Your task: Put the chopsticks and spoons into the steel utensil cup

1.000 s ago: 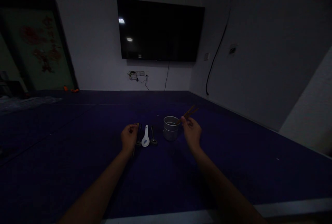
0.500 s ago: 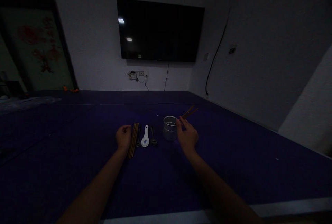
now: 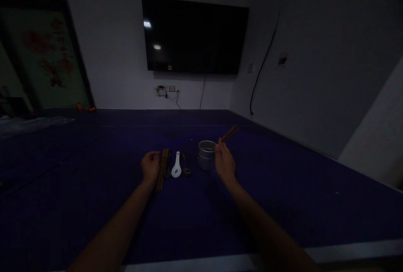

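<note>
Beside the metal cup point(image 3: 206, 163), my right hand point(image 3: 225, 163) is closed around a few chopsticks point(image 3: 230, 133). Their upper ends stick out to the upper right, close together; the lower ends reach toward the cup's mouth. My left hand point(image 3: 150, 166) rests on the purple surface with its fingers curled, and whether anything is in them is hidden. Just right of it lie several wooden chopsticks point(image 3: 161, 171) side by side. Then come a dark spoon point(image 3: 168, 173), a white spoon with a blue mark point(image 3: 176, 168) and a metal spoon point(image 3: 186, 170), in a row.
The purple surface point(image 3: 176, 221) runs back to a wall with a dark television point(image 3: 195, 37) and sockets point(image 3: 170, 89). A black cable point(image 3: 262, 64) hangs on the right wall. Clear plastic wrapping point(image 3: 34, 124) and small orange objects point(image 3: 86, 108) lie at the far left.
The chopsticks in my right hand have come together from a spread. The right hand's fingers have straightened and turned slightly beside the cup. My left hand has stayed in place.
</note>
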A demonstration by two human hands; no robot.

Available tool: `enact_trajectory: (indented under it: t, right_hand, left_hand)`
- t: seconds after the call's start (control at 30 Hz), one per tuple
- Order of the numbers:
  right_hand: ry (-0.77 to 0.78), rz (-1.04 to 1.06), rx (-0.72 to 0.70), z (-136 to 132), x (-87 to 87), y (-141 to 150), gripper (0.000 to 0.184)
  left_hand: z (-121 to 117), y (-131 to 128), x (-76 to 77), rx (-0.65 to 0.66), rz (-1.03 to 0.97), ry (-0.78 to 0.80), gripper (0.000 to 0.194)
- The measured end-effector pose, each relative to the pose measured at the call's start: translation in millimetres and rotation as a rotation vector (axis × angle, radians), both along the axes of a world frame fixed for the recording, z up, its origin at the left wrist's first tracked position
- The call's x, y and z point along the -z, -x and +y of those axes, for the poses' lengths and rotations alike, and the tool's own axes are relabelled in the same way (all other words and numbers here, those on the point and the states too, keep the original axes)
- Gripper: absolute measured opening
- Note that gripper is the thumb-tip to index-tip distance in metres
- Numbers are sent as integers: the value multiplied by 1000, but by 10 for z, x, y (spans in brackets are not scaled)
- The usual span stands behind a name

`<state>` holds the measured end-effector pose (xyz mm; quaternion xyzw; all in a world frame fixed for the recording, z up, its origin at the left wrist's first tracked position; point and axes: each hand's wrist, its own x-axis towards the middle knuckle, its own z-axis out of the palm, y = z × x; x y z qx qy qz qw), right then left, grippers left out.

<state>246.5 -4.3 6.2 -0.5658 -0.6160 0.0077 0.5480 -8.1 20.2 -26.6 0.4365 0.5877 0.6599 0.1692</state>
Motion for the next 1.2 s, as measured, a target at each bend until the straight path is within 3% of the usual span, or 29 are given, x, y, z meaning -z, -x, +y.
enact_trajectory:
  t: [0.43,0.67,0.87,0.93,1.0,1.1,1.2]
  right_hand:
    - [1,32,-121,34,55,26,57]
    - [-73,30,14,-41,70,111,57]
    - [-364,44,206,-234,-82,140,45]
    - [-400,-20,147,-292,-111,158,40]
    - [-375,-161,-16,-319,-97,201,35]
    - [-265,-440,-316,-306,-28,303,30]
    - [-106,-673,-519,-275,30,391,27]
  left_hand:
    - [18,31,4,-21,54,32,24]
    - [-20,79,-30,-43,343,173,19]
    - [-42,81,-31,-20,547,300,17]
    - [-39,84,-26,-15,573,313,17]
    - [-35,92,-22,-8,586,326,18]
    - [-28,109,-13,-1,591,356,18]
    - [-18,124,2,10,591,374,18]
